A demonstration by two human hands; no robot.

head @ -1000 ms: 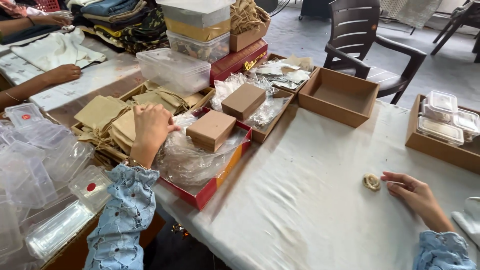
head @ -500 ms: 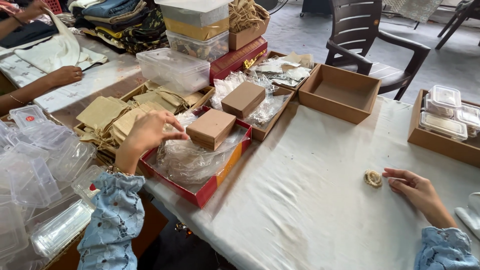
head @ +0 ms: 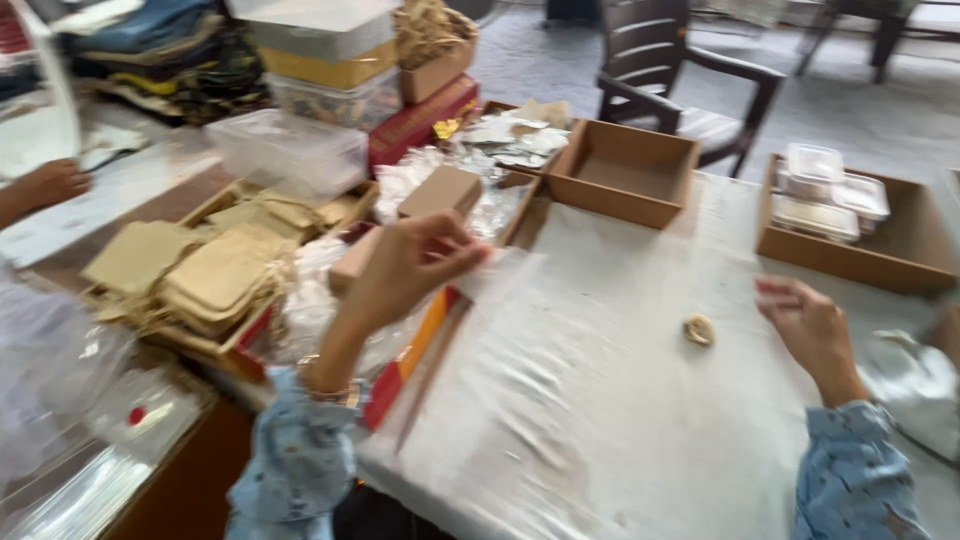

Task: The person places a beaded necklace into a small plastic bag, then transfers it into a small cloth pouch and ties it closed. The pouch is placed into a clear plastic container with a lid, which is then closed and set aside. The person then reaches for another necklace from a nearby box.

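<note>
We see the left hand raised over the red tray, its fingers pinched shut on a thin clear plastic sheet that trails out to the right above the white tablecloth; the frame is blurred, so the exact grip stays unclear. The right hand rests on the cloth with fingers loosely open, holding nothing, just beside a small coiled beige piece but apart from it. Half a second ago the left hand hovered spread near the brown box in the tray with no sheet in it; now it has lifted the sheet and swung toward the cloth, while the right hand has stayed by the coil. Around them lie a stack of tan pouches to the left, an empty cardboard box ahead, and a cardboard tray with clear lidded containers at right. Another person's hand rests at far left.
</note>
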